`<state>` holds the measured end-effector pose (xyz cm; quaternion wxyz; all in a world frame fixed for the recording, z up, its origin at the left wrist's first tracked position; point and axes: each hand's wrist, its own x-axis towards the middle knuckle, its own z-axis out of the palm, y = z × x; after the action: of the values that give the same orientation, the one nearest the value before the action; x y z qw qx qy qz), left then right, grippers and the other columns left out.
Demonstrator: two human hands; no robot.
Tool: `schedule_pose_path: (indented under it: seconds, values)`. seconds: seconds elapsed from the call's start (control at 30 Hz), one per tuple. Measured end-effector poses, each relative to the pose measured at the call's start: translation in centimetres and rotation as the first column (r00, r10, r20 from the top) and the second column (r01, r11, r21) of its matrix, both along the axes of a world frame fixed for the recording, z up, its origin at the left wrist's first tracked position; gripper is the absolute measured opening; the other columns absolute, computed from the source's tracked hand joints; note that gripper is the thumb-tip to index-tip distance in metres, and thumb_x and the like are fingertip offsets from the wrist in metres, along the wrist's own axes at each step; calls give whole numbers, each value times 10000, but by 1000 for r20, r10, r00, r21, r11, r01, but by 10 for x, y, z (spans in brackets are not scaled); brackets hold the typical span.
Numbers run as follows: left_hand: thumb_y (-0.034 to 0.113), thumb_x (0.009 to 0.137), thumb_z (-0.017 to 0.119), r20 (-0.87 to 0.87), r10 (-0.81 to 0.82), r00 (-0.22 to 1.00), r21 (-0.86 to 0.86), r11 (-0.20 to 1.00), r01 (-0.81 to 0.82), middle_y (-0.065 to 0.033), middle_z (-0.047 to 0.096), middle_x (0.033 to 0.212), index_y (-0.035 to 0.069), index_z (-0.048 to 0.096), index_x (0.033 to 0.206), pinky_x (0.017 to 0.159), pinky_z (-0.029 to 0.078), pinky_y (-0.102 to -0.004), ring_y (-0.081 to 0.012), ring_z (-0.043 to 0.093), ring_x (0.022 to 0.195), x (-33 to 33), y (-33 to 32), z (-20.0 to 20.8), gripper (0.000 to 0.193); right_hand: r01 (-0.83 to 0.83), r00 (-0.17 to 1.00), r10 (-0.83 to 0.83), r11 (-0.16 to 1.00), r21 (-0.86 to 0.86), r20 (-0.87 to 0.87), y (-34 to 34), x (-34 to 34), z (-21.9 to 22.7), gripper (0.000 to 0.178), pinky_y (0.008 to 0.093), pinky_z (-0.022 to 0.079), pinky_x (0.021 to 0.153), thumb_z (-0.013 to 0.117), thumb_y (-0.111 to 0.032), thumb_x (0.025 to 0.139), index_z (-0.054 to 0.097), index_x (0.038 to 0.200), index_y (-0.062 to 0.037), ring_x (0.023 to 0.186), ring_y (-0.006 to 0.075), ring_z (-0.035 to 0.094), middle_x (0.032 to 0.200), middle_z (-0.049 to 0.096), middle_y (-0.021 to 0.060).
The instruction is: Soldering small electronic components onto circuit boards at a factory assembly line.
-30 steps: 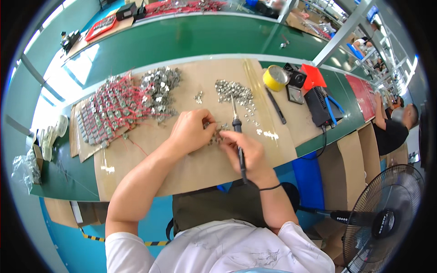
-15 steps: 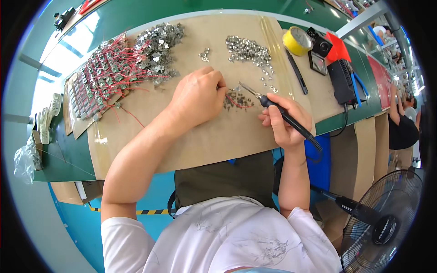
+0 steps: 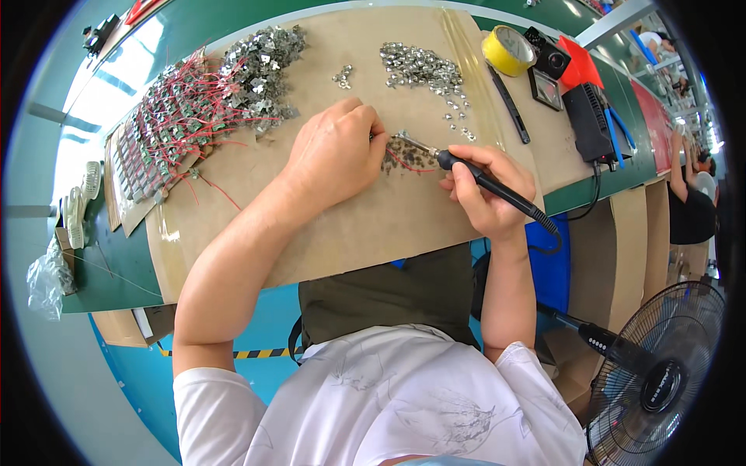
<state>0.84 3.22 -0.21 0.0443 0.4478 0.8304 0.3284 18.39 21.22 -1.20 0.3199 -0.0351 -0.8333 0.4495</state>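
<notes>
My left hand point(image 3: 338, 147) is closed above the brown work sheet, its fingertips pinching a small part that they mostly hide. From those fingertips a thin red wire point(image 3: 406, 165) trails to the right. In my right hand point(image 3: 493, 189) is a soldering iron point(image 3: 501, 189) with a black handle, held like a pen. Its metal tip points left and lies right beside my left fingertips; I cannot tell whether it touches the part. Under the tip, many small dark pieces point(image 3: 423, 166) are scattered on the sheet.
Boards with red wires point(image 3: 167, 128) and metal tabs point(image 3: 264, 66) are heaped at left. Small silvery parts point(image 3: 420, 66) form a pile beyond my hands. At right are yellow tape point(image 3: 509, 51), a black pen-like tool point(image 3: 509, 105), a black box point(image 3: 588, 128) and a fan point(image 3: 657, 380).
The soldering iron's tip has moved left, closer to my left fingertips. My left hand keeps its pinch. The whole view has shifted slightly.
</notes>
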Motion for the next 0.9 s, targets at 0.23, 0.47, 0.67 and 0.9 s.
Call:
schedule_pose_path:
  seconds: [0.23,0.47,0.67,0.9]
  values:
    - [159,929,712,-10,13,1000,-28,1000,-13,-196,724,981,11,742,900,852,581,-497,-414,713,933,1,2,1,154,7,1000,-7,999,38,7,2,-1,0,176,240,597,600,699,53,926,759,1089,82,653,115,734,880,758,104]
    - [161,930,706,-31,7,1000,-30,1000,-8,-201,722,988,8,741,901,860,580,-502,-416,710,941,1,3,1,159,3,1000,-4,999,44,8,1,-1,1,177,240,601,600,696,56,924,756,1087,87,647,110,726,884,760,109]
    - [165,927,713,-23,9,1000,-33,999,-10,-199,722,986,9,742,900,860,580,-504,-416,711,940,2,4,1,160,5,1000,-6,999,33,7,1,0,1,179,239,606,604,697,54,922,756,1088,88,652,112,729,885,760,112]
    - [166,928,713,-24,16,1000,-39,999,-17,-198,722,987,6,745,907,853,581,-503,-415,712,934,2,4,1,164,-9,1000,8,998,68,2,1,-1,3,196,241,608,608,691,62,901,757,1084,85,687,141,759,885,760,129]
